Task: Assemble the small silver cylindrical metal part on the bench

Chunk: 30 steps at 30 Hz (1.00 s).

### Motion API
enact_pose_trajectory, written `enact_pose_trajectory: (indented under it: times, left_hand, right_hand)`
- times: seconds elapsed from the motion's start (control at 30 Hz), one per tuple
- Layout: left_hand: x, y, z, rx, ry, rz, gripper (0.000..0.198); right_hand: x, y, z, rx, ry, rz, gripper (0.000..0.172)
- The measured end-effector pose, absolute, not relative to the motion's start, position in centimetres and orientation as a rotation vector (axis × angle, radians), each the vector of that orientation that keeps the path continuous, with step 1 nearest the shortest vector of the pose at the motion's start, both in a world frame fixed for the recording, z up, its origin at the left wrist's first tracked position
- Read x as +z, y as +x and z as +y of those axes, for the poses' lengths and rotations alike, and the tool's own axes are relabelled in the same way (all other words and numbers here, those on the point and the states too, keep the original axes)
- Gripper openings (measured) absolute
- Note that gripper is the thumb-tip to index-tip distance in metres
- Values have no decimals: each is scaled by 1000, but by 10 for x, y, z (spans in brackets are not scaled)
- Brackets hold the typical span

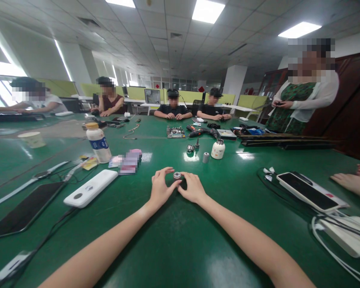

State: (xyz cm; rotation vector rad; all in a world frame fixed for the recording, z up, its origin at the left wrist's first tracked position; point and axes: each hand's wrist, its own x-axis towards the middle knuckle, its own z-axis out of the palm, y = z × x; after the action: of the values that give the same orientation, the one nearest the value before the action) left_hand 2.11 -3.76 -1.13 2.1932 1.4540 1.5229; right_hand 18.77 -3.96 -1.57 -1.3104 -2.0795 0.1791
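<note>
A small round metal part (177,175), like a bearing, is pinched between the fingertips of both my hands just above the green table (180,240). My left hand (160,188) curls round it from the left. My right hand (193,188) closes on it from the right. Past my hands stand a small grey metal cylinder (205,157), a little white bottle (218,149) and two small metal pieces (191,148).
A white power bank (90,188), a dark tablet (24,210) and a milk bottle (99,142) lie to the left. A phone (307,190) and white charger with cables (345,234) lie right. A circuit board (175,132) and tools sit farther off. Several people sit around; another person's hand (352,182) rests at the right edge.
</note>
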Motion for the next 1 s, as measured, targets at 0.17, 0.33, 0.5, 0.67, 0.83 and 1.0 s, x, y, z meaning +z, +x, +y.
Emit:
enact_pose_trajectory:
  times: [0.17, 0.33, 0.5, 0.67, 0.83, 1.0]
  left_hand:
    - [-16, 18, -32, 1168, 2228, 1453, 31]
    - [-15, 16, -31, 1075, 2247, 1469, 28]
    - [-14, 17, -32, 1068, 2262, 1474, 31]
    - [-14, 17, -32, 1050, 2270, 1480, 30]
    - [-13, 17, -33, 1049, 2274, 1489, 29]
    - [-12, 19, -35, 1043, 2289, 1519, 30]
  right_hand:
    - [-14, 191, -38, 326, -1064, -1974, 53]
    - [-14, 189, -34, 397, -941, -1821, 24]
    - [-5, 183, -31, 536, -906, -1582, 18]
    - [3, 178, -27, 503, -956, -1712, 10]
    - [4, 176, -22, 545, -976, -1675, 7]
    - [5, 181, -15, 512, -975, -1499, 11]
